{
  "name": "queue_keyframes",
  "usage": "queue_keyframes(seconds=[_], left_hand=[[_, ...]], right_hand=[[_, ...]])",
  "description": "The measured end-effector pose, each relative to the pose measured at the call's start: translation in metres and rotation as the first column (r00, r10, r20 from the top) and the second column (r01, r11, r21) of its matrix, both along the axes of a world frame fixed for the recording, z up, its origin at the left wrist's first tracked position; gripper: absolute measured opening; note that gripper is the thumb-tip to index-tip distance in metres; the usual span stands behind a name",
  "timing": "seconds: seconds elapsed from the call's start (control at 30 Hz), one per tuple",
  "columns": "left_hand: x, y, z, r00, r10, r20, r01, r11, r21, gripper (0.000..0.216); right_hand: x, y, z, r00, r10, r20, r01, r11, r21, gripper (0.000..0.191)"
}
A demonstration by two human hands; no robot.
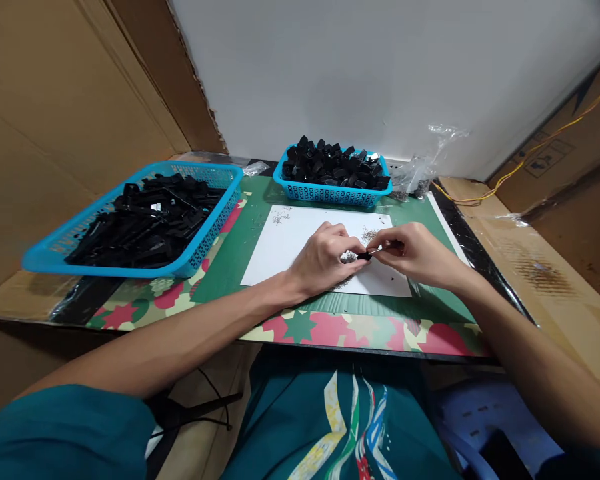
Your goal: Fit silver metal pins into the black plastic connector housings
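Above a white sheet [273,250], my left hand [325,259] pinches a small black plastic part [364,256] between thumb and fingers. My right hand [411,252] is closed on a thin metal tool, possibly tweezers [375,251], whose tip meets the black part. Both hands nearly touch. Tiny silvery pieces [349,257] lie on the sheet, partly hidden by my left hand. Behind my right fingers is a little pile of brass-coloured bits [369,235]. Small dark bits [281,215] are scattered at the sheet's far left corner.
A large blue basket [105,269] of long black parts stands at the left. A smaller blue basket [330,195] heaped with short black parts is at the back. Clear plastic bags [411,177] lie beside it. Cardboard [55,100] and a white wall [380,80] enclose the table.
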State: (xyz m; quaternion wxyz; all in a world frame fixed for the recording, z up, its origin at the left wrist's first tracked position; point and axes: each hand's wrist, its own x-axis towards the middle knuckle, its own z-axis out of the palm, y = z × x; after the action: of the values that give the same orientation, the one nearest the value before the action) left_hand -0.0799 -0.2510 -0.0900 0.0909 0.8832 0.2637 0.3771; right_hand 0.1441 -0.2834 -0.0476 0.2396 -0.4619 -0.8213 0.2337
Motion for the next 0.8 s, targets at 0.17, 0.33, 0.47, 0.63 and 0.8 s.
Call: queue_keyframes(seconds=[0.17, 0.33, 0.47, 0.63, 0.8], left_hand=[[0.0003, 0.0003, -0.0014, 1.0, -0.001, 0.019, 0.0, 0.999, 0.033, 0.009], [-0.0009, -0.0006, -0.0007, 1.0, 0.02, -0.016, -0.019, 0.997, 0.072, 0.008], [-0.001, -0.0027, 0.0009, 0.999, 0.022, -0.042, -0.018, 0.996, 0.087, 0.01], [-0.0002, -0.004, 0.0005, 0.999, -0.006, -0.054, 0.011, 0.995, 0.104, 0.008], [-0.0002, -0.0029, -0.0017, 0.999, 0.009, -0.031, -0.006, 0.996, 0.088, 0.008]], right_hand=[[-0.0002, -0.0007, 0.0012, 0.999, -0.029, -0.013, 0.03, 0.999, 0.02, 0.017], [-0.0005, 0.0011, 0.0011, 0.998, -0.047, -0.047, 0.045, 0.999, -0.028, 0.015], [-0.0006, 0.0017, 0.0011, 0.997, -0.066, -0.028, 0.065, 0.997, -0.049, 0.014], [-0.0039, 0.0007, 0.0005, 0.996, -0.075, -0.046, 0.071, 0.993, -0.091, 0.012], [-0.0066, 0.0011, -0.0026, 0.985, -0.104, -0.141, 0.085, 0.987, -0.134, 0.009]])
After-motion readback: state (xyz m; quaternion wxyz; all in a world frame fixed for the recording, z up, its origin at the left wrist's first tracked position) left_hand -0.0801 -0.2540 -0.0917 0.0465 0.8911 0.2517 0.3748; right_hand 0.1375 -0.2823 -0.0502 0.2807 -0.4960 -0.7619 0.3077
